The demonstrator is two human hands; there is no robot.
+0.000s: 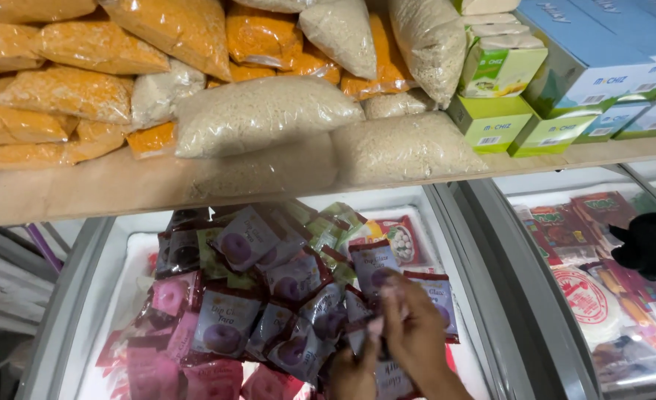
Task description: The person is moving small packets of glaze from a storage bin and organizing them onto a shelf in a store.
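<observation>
I look down into an open chest freezer [105,252] filled with small purple and pink snack packets [228,318]. My right hand [417,333] is low at the centre, fingers curled around several of the purple packets [372,267] that stand up from my grip. My left hand [354,374] is just below and left of it, at the frame's bottom edge, touching the same bunch of packets. The lower part of the bunch is hidden by my hands.
A wooden shelf [120,185] above the freezer carries clear bags of orange crumbs [68,92] and pale grains [261,115], with green and blue cartons [491,126] to the right. A second freezer [602,244] with red packs sits at right, and a black object [650,241] rests on it.
</observation>
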